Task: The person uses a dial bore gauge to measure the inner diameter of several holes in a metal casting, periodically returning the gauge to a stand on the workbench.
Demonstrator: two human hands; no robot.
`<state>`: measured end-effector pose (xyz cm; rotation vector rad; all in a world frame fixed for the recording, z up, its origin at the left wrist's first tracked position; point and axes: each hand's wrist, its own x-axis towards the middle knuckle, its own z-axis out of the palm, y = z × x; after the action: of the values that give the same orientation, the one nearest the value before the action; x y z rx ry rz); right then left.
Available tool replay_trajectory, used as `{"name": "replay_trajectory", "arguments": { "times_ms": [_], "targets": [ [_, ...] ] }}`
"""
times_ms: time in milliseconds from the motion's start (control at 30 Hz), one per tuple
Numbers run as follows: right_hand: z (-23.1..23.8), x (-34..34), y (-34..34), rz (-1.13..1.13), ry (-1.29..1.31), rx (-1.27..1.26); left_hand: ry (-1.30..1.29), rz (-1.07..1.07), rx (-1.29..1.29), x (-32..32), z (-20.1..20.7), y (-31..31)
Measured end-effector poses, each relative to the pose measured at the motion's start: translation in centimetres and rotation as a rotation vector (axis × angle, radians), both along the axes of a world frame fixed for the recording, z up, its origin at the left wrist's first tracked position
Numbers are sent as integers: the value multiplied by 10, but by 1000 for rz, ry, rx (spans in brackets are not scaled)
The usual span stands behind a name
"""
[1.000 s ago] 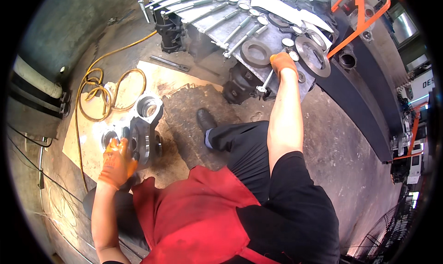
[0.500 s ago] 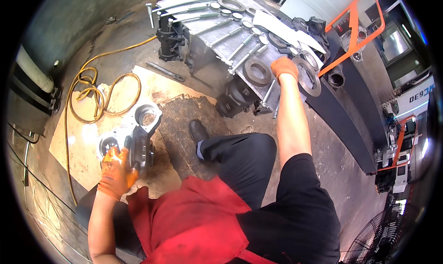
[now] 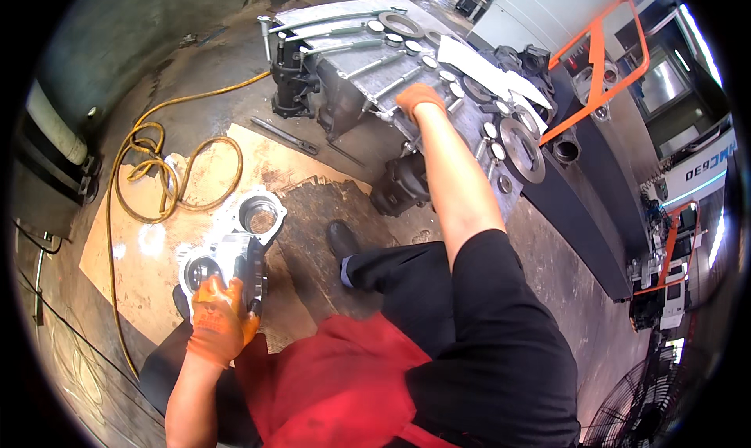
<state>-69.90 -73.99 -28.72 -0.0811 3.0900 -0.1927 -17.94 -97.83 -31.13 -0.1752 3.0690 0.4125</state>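
A flat sheet of brown cardboard (image 3: 149, 252) lies on a stained concrete floor (image 3: 203, 64). A yellow hose (image 3: 168, 174) is coiled in loose loops over the far left corner of the cardboard, with one end running away across the floor. A long metal bar (image 3: 285, 135) rests at the cardboard's far edge. To the right stands an orange metal frame (image 3: 594, 57) over a long dark bench (image 3: 583, 205). A round floor fan (image 3: 649, 417) sits at the lower right. A thick white pipe (image 3: 51, 123) runs along the left wall.
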Motion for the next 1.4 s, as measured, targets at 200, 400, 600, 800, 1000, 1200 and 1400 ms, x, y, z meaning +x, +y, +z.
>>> {"name": "replay_trajectory", "arguments": {
  "times_ms": [200,400,600,800,1000,1200,1400],
  "targets": [
    [27,-11,33,-73,55,59,-6,-10,-2,0,-1,-2],
    [-1,-66,47,-16,-350,432,63,-4,27,0,1,-3],
    [14,-47,26,-60,-188,392,105,11,71,-1,4,-5],
    [58,-38,-32,-48,35,132,154,53,82,-6,3,-4],
    [64,-73,-25,-28,22,53,108,88,150,-9,0,-10],
    [53,-130,-141,77,-49,-263,103,103,186,-21,-11,-22],
    [-8,-212,-256,133,-214,111,86,132,313,-29,-18,-31]
  ]
}}
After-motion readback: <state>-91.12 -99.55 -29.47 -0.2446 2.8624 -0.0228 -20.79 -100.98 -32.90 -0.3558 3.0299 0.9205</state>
